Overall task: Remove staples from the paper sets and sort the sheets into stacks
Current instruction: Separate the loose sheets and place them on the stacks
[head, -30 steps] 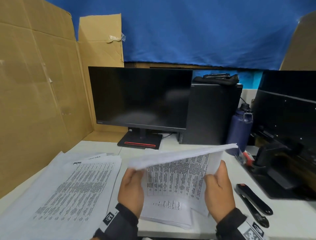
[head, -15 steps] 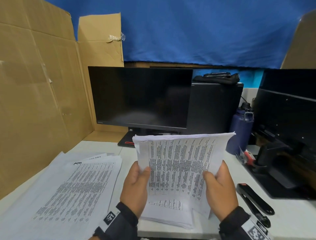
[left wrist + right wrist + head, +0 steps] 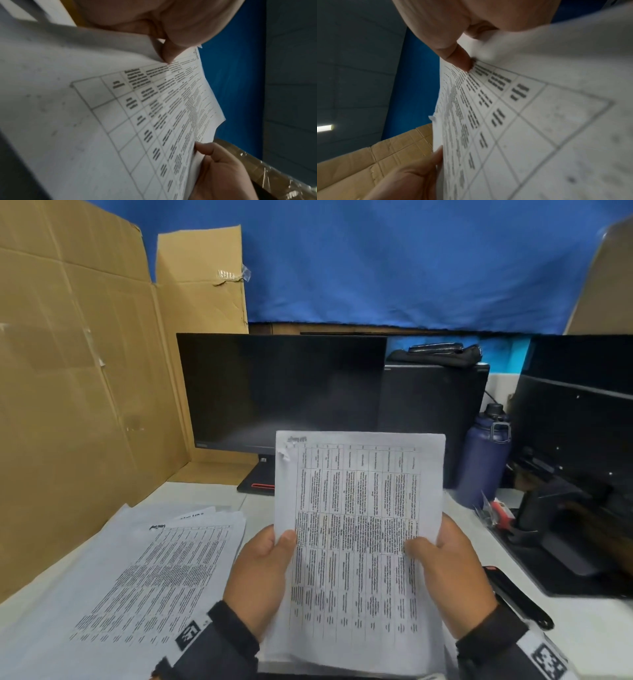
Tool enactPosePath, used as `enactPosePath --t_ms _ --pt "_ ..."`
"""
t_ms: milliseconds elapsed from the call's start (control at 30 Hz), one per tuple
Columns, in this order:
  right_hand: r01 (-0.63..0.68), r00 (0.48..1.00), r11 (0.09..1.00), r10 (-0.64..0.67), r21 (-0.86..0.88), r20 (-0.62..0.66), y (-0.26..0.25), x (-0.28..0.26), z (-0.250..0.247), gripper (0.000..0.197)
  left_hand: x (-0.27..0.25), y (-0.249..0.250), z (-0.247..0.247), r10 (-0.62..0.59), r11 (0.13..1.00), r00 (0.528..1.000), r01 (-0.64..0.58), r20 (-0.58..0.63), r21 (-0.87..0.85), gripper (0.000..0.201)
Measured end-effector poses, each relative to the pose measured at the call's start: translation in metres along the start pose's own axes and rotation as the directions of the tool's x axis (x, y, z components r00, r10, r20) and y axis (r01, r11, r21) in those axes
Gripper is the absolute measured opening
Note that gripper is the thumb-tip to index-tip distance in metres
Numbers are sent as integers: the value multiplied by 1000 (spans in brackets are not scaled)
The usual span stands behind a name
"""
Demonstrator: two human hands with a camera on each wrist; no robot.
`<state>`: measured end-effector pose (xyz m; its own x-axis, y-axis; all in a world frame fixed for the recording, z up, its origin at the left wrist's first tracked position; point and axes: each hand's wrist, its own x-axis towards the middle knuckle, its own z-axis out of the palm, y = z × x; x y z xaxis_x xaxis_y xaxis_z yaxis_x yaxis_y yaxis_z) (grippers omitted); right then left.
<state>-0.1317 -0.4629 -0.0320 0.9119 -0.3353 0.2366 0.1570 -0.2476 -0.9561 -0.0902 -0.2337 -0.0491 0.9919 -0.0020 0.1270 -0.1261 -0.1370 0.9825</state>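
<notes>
I hold a set of printed table sheets (image 3: 359, 525) upright in front of me, over the desk. My left hand (image 3: 263, 563) grips its left edge, thumb on the front. My right hand (image 3: 442, 566) grips its right edge the same way. The set's top left corner (image 3: 284, 453) is torn and ragged. A spread stack of printed sheets (image 3: 161, 573) lies flat on the desk to the left. In the left wrist view my thumb (image 3: 169, 56) presses the sheet (image 3: 120, 121); in the right wrist view my thumb (image 3: 462, 60) does likewise on the sheet (image 3: 522, 121).
A black staple remover (image 3: 517, 597) lies on the desk to the right of my right hand. A dark monitor (image 3: 281, 392) stands behind, a blue bottle (image 3: 486, 453) to its right, a second monitor (image 3: 579, 412) at far right. Cardboard walls (image 3: 75, 392) close the left side.
The paper set swung from nearly flat to upright and rose, its printed face turning toward me. Both hands kept hold of its edges.
</notes>
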Motion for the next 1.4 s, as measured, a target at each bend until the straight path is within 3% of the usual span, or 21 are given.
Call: enactPosePath --t_ms 133,300,467,600,867,933,1000,1067,1100,1167,1200,1233,1300,1400 --pt "-74 996 997 74 -16 42 5 -2 3 35 -1 -8 -11 -208 972 974 216 91 -97 25" --pt "-123 987 989 130 -79 92 9 -6 9 31 3 0 -19 -272 930 958 286 90 -230 19" --pt "-149 982 983 159 -104 98 14 -10 13 31 6 5 -23 -288 900 950 311 118 -306 21" --pt "-157 981 982 167 -104 102 20 -13 15 33 1 -4 -20 -316 910 941 338 124 -240 20" --pt "-138 978 981 157 -138 139 27 -20 17 33 -12 -12 -11 -224 965 973 215 -52 -150 19" --pt "-118 970 979 149 -165 191 20 -18 13 29 -15 -13 -12 -222 969 972 211 -78 -131 18" --pt "-47 966 967 107 -248 233 12 -14 1 8 -18 -15 -16 -218 973 970 207 -107 -106 20" --pt "27 994 892 24 -452 106 14 0 -21 20 -20 -20 -23 -178 984 975 177 -137 -21 24" --pt "19 1000 784 -27 -621 -3 18 10 -36 28 -21 -22 -27 -148 987 980 155 -134 42 28" --pt "-134 983 412 -59 -901 -173 30 25 -67 46 -22 -25 -32 -97 986 990 110 -106 125 36" --pt "-242 969 270 26 -932 -245 43 31 -81 59 -23 -25 -33 -78 985 993 90 -87 148 38" --pt "-324 943 195 142 -926 -300 57 34 -93 69 -23 -25 -33 -58 980 996 71 -73 184 39" --pt "-379 889 159 336 -912 -311 82 33 -104 76 -23 -26 -30 -9 961 1000 16 -28 277 39" --pt "-366 896 291 368 -884 -250 95 30 -107 56 -28 -26 -24 37 922 998 -56 56 384 40"
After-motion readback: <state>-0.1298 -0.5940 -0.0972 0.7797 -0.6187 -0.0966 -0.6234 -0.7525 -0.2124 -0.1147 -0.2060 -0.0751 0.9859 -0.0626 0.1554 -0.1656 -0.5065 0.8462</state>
